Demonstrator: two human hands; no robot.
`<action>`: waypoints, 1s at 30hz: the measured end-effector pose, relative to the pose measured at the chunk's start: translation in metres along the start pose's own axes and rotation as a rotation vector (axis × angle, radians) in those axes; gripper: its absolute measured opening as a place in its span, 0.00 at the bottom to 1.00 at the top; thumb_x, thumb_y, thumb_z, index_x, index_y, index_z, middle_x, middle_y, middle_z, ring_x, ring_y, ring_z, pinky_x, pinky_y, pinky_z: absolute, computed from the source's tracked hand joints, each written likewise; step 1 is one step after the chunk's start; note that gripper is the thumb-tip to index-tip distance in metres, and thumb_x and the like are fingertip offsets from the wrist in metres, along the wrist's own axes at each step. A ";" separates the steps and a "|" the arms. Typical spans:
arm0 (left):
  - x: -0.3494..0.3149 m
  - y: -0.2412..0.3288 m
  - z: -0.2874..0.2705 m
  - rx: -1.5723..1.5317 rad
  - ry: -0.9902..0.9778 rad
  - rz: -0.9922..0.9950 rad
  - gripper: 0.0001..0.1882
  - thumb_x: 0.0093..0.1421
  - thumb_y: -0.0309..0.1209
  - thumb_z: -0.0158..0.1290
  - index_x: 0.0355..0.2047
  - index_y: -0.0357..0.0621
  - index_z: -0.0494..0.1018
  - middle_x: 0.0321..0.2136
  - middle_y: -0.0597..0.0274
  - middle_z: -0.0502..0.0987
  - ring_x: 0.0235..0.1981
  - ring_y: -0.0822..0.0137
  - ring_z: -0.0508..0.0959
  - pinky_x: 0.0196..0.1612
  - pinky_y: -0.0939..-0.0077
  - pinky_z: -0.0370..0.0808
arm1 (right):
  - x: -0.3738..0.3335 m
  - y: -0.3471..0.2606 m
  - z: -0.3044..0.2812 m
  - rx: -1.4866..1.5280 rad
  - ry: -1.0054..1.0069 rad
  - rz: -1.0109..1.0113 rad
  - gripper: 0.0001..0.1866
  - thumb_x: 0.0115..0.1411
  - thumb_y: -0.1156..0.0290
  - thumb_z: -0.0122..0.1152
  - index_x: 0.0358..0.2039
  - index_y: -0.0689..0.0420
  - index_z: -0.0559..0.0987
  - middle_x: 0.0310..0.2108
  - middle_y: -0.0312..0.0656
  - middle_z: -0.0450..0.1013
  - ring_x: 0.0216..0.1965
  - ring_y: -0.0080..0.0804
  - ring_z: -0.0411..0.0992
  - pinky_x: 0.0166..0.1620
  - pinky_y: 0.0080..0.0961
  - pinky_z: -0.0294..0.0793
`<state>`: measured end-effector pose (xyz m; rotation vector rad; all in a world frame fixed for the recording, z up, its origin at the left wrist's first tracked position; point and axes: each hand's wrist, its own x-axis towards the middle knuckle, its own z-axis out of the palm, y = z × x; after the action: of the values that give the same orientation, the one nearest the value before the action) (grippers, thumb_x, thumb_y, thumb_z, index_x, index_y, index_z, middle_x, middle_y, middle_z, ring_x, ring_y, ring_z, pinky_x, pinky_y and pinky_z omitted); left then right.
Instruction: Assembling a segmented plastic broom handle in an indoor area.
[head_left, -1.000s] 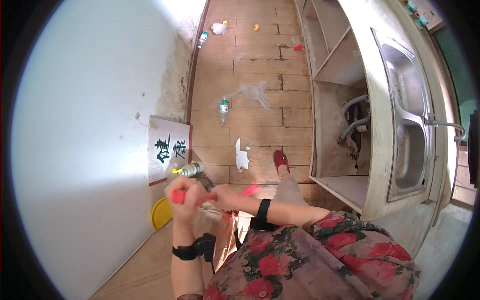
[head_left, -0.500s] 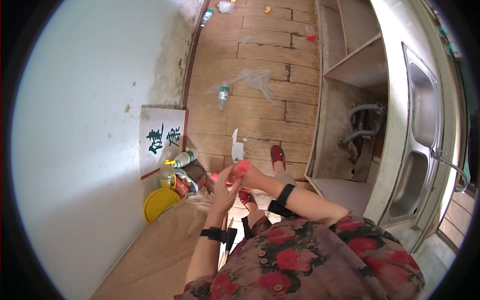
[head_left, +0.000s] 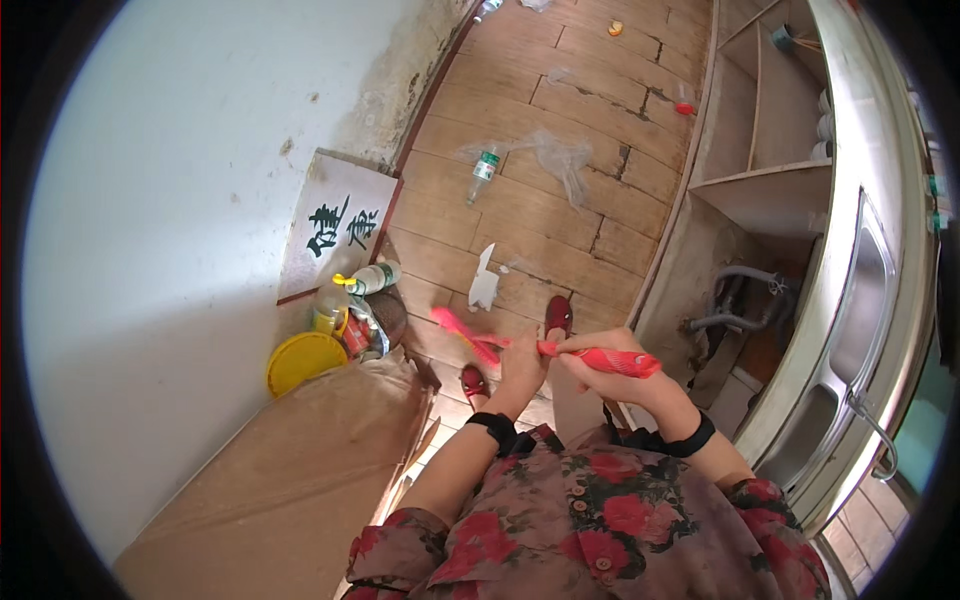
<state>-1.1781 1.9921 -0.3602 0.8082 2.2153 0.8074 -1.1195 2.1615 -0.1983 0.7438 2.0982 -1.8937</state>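
Observation:
A long, twisted strip of bright red, thin material (head_left: 628, 361), which looks like a bunched plastic bag, stretches between my two hands in front of my body. My left hand (head_left: 524, 372) is closed round its middle, and a pinker loose end trails out to the left over the floor. My right hand (head_left: 612, 378) grips the strip just beside the left one. The wider patterned end sticks out to the right past its fingers. Below my hands, a torn white piece (head_left: 484, 285) lies on the floor near my red shoes (head_left: 559, 316).
An empty-looking bottle (head_left: 484, 172) and clear plastic film (head_left: 566, 165) lie farther along the wooden floor. A filled waste bin (head_left: 392, 318), a yellow lid (head_left: 306, 365) and a board (head_left: 337, 225) stand by the left wall. Open cabinets with a sink (head_left: 868, 275) line the right.
My hands were close together over a small red bunch; now they are slightly apart, moved right and nearer, with the red bag drawn out long. The view has turned and shifted.

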 end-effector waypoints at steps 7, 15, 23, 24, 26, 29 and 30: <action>0.037 0.068 -0.016 -0.064 -0.047 0.157 0.15 0.59 0.38 0.54 0.35 0.39 0.69 0.27 0.46 0.76 0.30 0.43 0.76 0.31 0.55 0.73 | -0.038 -0.037 -0.027 -0.142 0.190 -0.069 0.09 0.52 0.75 0.60 0.35 0.60 0.81 0.19 0.49 0.72 0.19 0.36 0.74 0.27 0.24 0.72; 0.013 0.066 -0.055 0.026 -0.277 0.174 0.10 0.58 0.33 0.51 0.33 0.38 0.67 0.29 0.44 0.74 0.34 0.43 0.76 0.35 0.54 0.72 | -0.043 -0.031 -0.013 -0.044 0.132 -0.056 0.09 0.51 0.76 0.60 0.34 0.59 0.80 0.21 0.52 0.72 0.22 0.44 0.75 0.28 0.26 0.73; 0.012 0.050 -0.023 -0.020 -0.243 0.140 0.07 0.56 0.29 0.52 0.32 0.39 0.67 0.29 0.42 0.73 0.36 0.42 0.74 0.36 0.53 0.72 | -0.035 -0.013 -0.013 -0.071 0.115 -0.080 0.09 0.54 0.71 0.58 0.34 0.59 0.80 0.20 0.51 0.71 0.20 0.43 0.72 0.28 0.26 0.72; 0.018 0.050 -0.013 -0.049 -0.143 0.172 0.11 0.57 0.33 0.53 0.35 0.39 0.70 0.29 0.42 0.75 0.35 0.43 0.76 0.35 0.54 0.73 | -0.037 -0.020 -0.018 -0.087 0.155 -0.076 0.09 0.53 0.71 0.58 0.34 0.59 0.80 0.20 0.51 0.71 0.19 0.43 0.71 0.28 0.26 0.72; 0.029 0.056 -0.004 -0.072 -0.041 0.202 0.14 0.57 0.36 0.54 0.38 0.38 0.73 0.29 0.41 0.76 0.34 0.44 0.77 0.35 0.56 0.73 | -0.043 -0.034 -0.027 -0.088 0.166 -0.050 0.08 0.53 0.72 0.58 0.33 0.60 0.80 0.20 0.52 0.71 0.18 0.43 0.71 0.27 0.25 0.72; 0.043 0.071 -0.011 -0.061 -0.146 0.206 0.12 0.57 0.35 0.54 0.37 0.39 0.73 0.28 0.44 0.76 0.34 0.45 0.77 0.35 0.58 0.73 | -0.051 -0.046 -0.033 -0.127 0.221 -0.040 0.07 0.52 0.75 0.58 0.32 0.60 0.80 0.19 0.52 0.70 0.17 0.41 0.71 0.26 0.24 0.71; 0.043 0.073 -0.016 -0.039 -0.195 0.221 0.11 0.56 0.34 0.54 0.36 0.39 0.73 0.28 0.44 0.76 0.34 0.45 0.76 0.35 0.58 0.73 | -0.054 -0.048 -0.033 -0.214 0.198 -0.100 0.08 0.53 0.76 0.57 0.33 0.62 0.80 0.19 0.47 0.73 0.19 0.34 0.74 0.27 0.22 0.73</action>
<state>-1.1927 2.0631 -0.3140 1.0784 1.9562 0.8347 -1.0926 2.1800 -0.1257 0.8203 2.4538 -1.6652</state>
